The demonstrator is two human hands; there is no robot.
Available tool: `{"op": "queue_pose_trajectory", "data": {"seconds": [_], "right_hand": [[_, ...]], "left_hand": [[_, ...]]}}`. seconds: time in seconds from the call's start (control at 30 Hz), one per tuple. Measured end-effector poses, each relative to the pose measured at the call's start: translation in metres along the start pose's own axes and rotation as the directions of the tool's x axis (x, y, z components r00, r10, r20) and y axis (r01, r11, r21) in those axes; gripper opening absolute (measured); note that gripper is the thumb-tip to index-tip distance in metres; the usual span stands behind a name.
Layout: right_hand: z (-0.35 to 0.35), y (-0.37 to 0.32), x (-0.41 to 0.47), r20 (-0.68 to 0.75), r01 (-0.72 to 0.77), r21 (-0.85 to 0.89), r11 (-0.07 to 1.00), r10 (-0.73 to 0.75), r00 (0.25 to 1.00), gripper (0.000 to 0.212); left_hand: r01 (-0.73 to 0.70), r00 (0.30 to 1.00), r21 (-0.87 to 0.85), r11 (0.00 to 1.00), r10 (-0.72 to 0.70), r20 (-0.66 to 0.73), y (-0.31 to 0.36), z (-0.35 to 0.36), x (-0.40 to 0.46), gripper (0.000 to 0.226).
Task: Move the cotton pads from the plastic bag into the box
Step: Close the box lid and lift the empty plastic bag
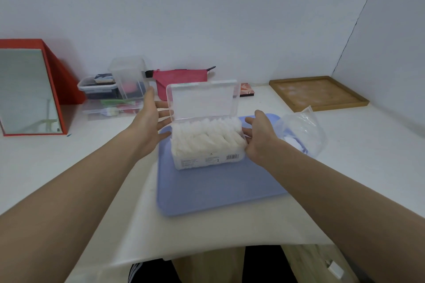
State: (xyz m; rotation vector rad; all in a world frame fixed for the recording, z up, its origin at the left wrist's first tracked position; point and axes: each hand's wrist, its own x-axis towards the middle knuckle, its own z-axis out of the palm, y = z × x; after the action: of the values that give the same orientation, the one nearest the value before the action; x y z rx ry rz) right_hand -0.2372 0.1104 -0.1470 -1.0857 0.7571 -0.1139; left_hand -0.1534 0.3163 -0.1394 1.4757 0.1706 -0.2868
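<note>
Left hand was held spread beside the clear box, lid raised. Cotton pads were seen packed in it, nearly full. Right hand, fingers straight, was laid against its right end. Plastic bag was noted crumpled, a few pads apparently left inside.

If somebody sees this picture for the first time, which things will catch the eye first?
First, the clear box on the blue tray at centre, its lid upright, packed with white cotton pads. The left hand and right hand flank it. Far left stands a red-framed mirror.
</note>
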Motion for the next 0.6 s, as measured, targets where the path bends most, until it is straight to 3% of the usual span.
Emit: {"op": "queue_pose_trajectory", "data": {"seconds": [0.1, 0.2, 0.3, 0.37, 0.47, 0.6], "right_hand": [[-0.001, -0.002, 0.0, -0.001, -0.007, -0.004, 1.0, 0.007, 1.0, 0.029], [-0.001, -0.002, -0.001, 0.049, -0.021, -0.039, 0.999, 0.023, 0.999, 0.029], [0.002, 0.0, -0.005, 0.082, 0.028, -0.231, 0.973, -0.009, 0.997, 0.032], [0.005, 0.002, -0.009, 0.082, 0.105, -0.419, 0.902, -0.077, 0.994, 0.036], [0.007, 0.002, -0.013, 0.099, 0.202, -0.548, 0.811, -0.177, 0.979, 0.047], [0.008, 0.004, -0.016, 0.154, 0.334, -0.64, 0.692, -0.31, 0.938, 0.041]], "left_hand": [[0.015, 0.998, 0.069, 0.998, -0.019, 0.066, 0.0, -0.003, -0.001, 0.068], [0.022, 0.994, 0.226, 0.974, -0.046, 0.104, -0.003, 0.0, 0.0, 0.069], [-0.024, 0.985, 0.388, 0.921, -0.045, 0.169, -0.01, 0.001, 0.0, 0.075], [-0.047, 0.985, 0.525, 0.85, -0.047, 0.165, -0.015, -0.002, -0.002, 0.089], [-0.076, 0.992, 0.714, 0.696, -0.02, 0.125, -0.021, 0.0, -0.01, 0.105], [-0.145, 0.989, 0.875, 0.462, 0.074, 0.125, -0.021, 0.009, -0.023, 0.089]]}}
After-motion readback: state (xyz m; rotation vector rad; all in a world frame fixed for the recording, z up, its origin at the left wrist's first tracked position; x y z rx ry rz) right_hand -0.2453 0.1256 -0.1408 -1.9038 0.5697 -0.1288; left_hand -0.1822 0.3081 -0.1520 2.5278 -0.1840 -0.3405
